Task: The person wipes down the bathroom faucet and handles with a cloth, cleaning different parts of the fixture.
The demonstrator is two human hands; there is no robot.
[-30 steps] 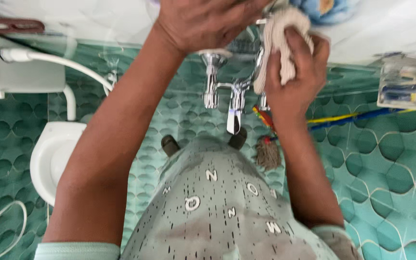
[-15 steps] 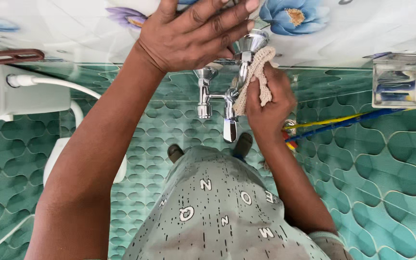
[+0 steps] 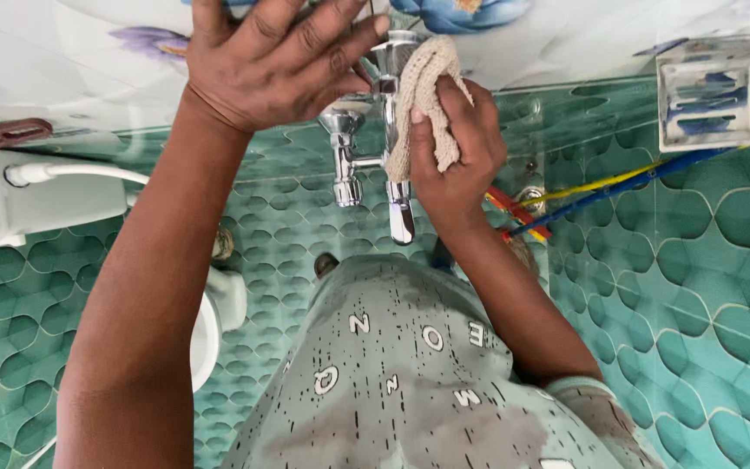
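While cut off above, left hand (image 3: 275, 61) splayed flat; right hand (image 3: 449, 152) clenching cloth (image 3: 423, 100) over half-hidden tap (image 3: 392, 130).

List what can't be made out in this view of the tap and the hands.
- Head view: the tap middle is hidden by the cloth in the right hand.
- Left hand: fingertips cut off by the top edge.
- Toilet: mostly hidden behind the left arm.
- Soap holder: contents too blurred.
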